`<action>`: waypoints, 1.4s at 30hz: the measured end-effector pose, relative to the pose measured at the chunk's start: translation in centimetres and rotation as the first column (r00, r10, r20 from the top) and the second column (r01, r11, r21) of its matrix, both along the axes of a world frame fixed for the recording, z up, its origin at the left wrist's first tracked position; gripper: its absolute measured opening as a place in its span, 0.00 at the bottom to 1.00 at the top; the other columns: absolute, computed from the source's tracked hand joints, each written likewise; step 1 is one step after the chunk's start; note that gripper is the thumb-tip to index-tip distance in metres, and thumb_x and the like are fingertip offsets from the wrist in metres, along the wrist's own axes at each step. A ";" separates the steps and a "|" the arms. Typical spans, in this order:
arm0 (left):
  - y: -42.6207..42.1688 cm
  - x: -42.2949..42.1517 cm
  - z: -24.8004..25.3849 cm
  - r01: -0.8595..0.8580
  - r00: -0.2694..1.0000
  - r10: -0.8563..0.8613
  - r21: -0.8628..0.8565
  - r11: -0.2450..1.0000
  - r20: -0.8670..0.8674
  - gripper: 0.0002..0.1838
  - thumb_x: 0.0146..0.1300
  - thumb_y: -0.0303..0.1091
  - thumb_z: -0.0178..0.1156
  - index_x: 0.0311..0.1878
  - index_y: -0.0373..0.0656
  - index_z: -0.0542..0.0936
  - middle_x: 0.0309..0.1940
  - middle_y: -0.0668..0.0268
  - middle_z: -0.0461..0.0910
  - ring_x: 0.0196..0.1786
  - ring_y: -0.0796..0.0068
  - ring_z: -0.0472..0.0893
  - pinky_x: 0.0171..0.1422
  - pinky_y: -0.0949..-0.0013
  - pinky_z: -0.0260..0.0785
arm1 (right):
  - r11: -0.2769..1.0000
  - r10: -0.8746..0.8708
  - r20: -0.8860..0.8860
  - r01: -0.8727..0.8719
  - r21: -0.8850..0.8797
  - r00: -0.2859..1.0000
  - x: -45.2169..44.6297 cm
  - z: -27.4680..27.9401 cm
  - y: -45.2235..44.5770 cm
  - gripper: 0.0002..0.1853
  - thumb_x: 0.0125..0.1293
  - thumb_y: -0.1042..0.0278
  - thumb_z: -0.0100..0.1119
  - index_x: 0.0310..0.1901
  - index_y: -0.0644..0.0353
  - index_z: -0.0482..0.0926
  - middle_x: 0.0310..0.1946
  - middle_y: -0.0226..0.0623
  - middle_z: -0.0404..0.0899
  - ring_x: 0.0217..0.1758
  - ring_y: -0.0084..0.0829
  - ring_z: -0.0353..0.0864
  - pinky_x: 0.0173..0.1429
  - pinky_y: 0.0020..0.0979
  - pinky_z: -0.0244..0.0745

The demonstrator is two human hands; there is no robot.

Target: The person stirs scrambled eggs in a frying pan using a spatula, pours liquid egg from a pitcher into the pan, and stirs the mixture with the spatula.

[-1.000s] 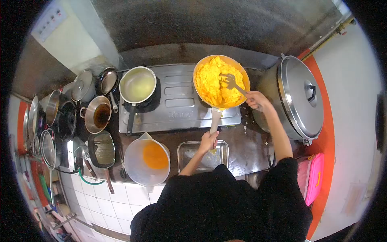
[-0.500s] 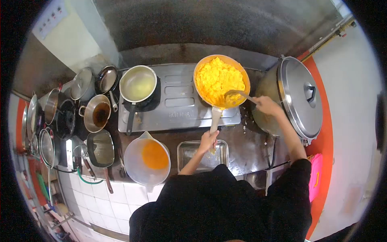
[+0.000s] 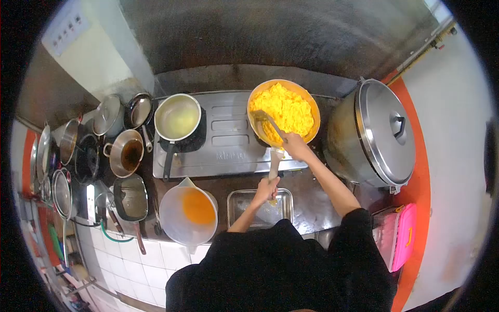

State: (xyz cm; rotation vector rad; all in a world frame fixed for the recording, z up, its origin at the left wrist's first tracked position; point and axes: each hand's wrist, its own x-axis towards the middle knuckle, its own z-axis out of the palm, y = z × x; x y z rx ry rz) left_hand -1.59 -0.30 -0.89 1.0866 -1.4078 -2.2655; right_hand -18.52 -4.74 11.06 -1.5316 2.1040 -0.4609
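Yellow scrambled eggs fill much of a frying pan on the right burner of the stove. My left hand is closed around the pan's pale handle. In my right hand is a spatula, gripped by its handle. Its flat head rests at the left side of the pan, against the edge of the eggs. Below my left hand lies a rectangular metal tray, partly hidden by my forearm and clothing.
A saucepan with pale liquid sits on the stove's left burner. A pitcher of orange liquid stands front left. Several pans, including a square one, crowd the left. A large lidded pot and a pink-lidded box are at right.
My right hand has moved left with the spatula, whose head went from the pan's lower right to its left side. My left hand still holds the handle. The view has tilted slightly.
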 end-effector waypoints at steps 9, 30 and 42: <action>0.2 -0.2 1.7 0.015 0.997 -0.010 -0.058 0.998 0.077 0.17 0.58 0.43 0.51 0.23 0.38 0.68 0.09 0.67 0.67 0.10 0.79 0.68 0.11 0.74 0.59 | 0.844 -0.345 0.932 0.471 0.256 0.111 -2.9 -3.1 -2.8 0.06 0.56 0.74 0.43 0.37 0.60 0.67 0.13 0.26 0.57 0.10 0.16 0.52 0.11 0.21 0.47; -0.1 -0.1 2.5 0.015 1.000 -0.015 0.072 0.997 0.007 0.14 0.58 0.40 0.51 0.27 0.37 0.67 0.10 0.67 0.65 0.08 0.80 0.65 0.09 0.75 0.57 | 0.874 -0.356 0.791 0.477 0.092 0.498 0.4 -2.4 -2.0 0.18 0.55 0.73 0.45 0.50 0.60 0.66 0.14 0.33 0.65 0.08 0.23 0.61 0.12 0.26 0.56; 0.1 0.0 0.1 -0.002 0.996 0.011 0.111 0.994 -0.084 0.13 0.59 0.41 0.50 0.29 0.40 0.65 0.11 0.67 0.66 0.09 0.78 0.65 0.11 0.74 0.56 | 0.975 -0.195 0.382 0.220 -0.021 0.903 2.1 0.6 6.2 0.19 0.52 0.72 0.48 0.49 0.60 0.68 0.16 0.45 0.72 0.14 0.31 0.72 0.18 0.31 0.66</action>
